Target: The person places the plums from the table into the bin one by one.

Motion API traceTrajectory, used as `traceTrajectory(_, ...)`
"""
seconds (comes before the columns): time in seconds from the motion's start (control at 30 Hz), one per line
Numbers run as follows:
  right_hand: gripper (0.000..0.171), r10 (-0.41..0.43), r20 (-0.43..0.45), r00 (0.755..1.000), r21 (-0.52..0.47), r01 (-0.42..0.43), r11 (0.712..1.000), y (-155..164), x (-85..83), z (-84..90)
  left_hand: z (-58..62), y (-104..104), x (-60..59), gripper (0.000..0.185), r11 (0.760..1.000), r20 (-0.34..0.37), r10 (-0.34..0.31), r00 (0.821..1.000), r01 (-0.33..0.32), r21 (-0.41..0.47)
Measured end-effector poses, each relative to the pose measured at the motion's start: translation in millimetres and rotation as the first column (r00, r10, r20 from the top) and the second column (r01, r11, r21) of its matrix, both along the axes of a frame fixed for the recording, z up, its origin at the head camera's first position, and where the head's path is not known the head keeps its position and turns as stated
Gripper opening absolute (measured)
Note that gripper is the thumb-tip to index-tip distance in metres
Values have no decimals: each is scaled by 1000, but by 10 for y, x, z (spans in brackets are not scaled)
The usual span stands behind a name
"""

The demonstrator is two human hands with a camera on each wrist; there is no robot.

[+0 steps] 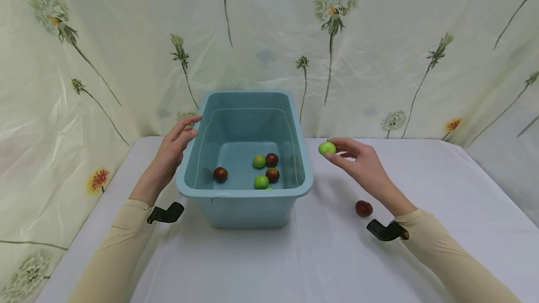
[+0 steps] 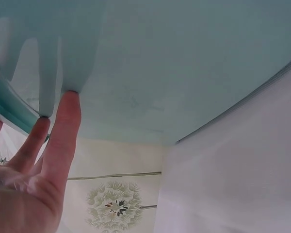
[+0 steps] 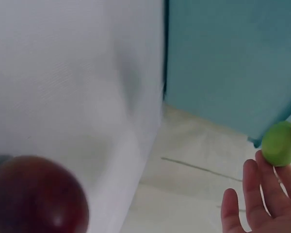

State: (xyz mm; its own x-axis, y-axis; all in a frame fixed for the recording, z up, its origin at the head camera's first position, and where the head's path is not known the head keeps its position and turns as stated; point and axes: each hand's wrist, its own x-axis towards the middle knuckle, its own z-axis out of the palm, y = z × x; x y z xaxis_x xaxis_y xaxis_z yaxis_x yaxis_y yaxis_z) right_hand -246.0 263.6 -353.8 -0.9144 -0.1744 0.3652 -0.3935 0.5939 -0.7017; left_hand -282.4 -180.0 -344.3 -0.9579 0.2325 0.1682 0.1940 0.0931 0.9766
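Note:
In the head view, my right hand [image 1: 363, 165] pinches a small round green fruit [image 1: 327, 148] between thumb and fingertips, to the right of the light-blue plastic bin [image 1: 244, 194]. The right wrist view also shows this green fruit [image 3: 279, 144] at the fingertips. My left hand [image 1: 168, 151] is at the bin's left side with fingers extended. Two of its fingertips touch the outer wall in the left wrist view. Inside the bin lie several green fruits [image 1: 261, 182] and dark red fruits [image 1: 220, 174]; the front wall partly hides one green fruit.
On the white tablecloth [image 1: 332, 265], a single dark red fruit [image 1: 364, 208] lies below my right forearm; it looms large in the right wrist view. Behind the table hangs a dandelion-patterned sheet [image 1: 261, 27], close to the bin's far end.

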Motion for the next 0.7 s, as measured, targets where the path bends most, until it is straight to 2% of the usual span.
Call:
traceTrajectory(0.3, 34, 15, -70, 997, -146, -25, 989, -154, -11, 64, -24, 11, 4, 47, 1000, -4, 4, 1000, -4, 11)
traceTrajectory(0.53, 33, 17, -143, 990, -205, -47, 978, -354, 142, 325, -28, 20, 0, 47, 1000, -8, 3, 1000, -3, 26)
traceTrajectory(0.7, 34, 4, -147, 989, -219, -36, 975, -431, 150, 425, -36, 22, -2, 47, 1000, -5, 5, 1000, -5, 28)
